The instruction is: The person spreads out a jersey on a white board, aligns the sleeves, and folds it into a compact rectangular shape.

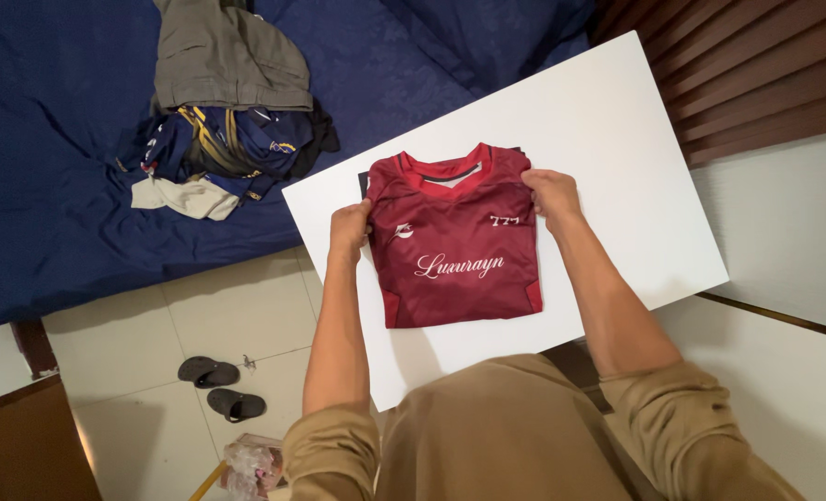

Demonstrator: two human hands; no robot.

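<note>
A dark red sports jersey lies folded into a neat rectangle on a white board, collar toward the far side. My left hand grips its left edge near the shoulder. My right hand pinches the right shoulder corner. A sliver of a dark garment shows under the jersey's top left corner.
A heap of clothes, grey, navy and cream, sits on the blue bed at upper left. A pair of dark sandals lies on the tiled floor below. Wooden slats are at upper right.
</note>
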